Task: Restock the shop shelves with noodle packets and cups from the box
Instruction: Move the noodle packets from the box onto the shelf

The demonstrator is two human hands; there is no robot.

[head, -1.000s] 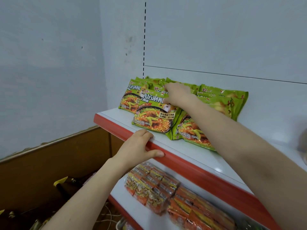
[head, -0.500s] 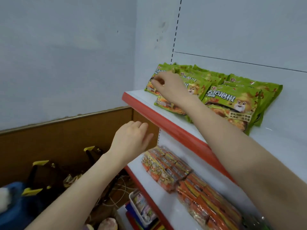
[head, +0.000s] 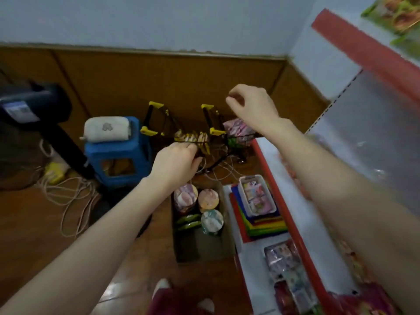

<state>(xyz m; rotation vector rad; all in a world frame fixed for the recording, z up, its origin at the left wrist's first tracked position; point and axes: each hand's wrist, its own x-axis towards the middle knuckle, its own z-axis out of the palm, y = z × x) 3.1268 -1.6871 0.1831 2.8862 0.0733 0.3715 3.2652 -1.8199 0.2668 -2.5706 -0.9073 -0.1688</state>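
Box (head: 204,248) set on floor beside lower shelves; noodle cups (head: 209,197) stood upright at far end, green packets (head: 188,221) wedged alongside. Left hand (head: 175,162) held above box, fingers loosely curled, nothing gripped. Right hand (head: 252,105) raised beyond, relaxed, empty. Cup best gripped round wall, lifted straight, neighbours left undisturbed.

Dim, flat indoor light is falling evenly, throwing only faint, soft shadows. Motion blur is smearing the whole view; the shelf's red edge strip (head: 363,48) and the green noodle packets (head: 391,14) at top right are streaking most. A small glare patch is shining on the wooden floor (head: 127,289) at the bottom, and a pale sheen is lying across the shelf's back panel (head: 368,123). Wide-angle distortion is bowing the wall trim (head: 145,51). Print on the cups (head: 208,197) in the box (head: 202,246) is blurring beyond reading.
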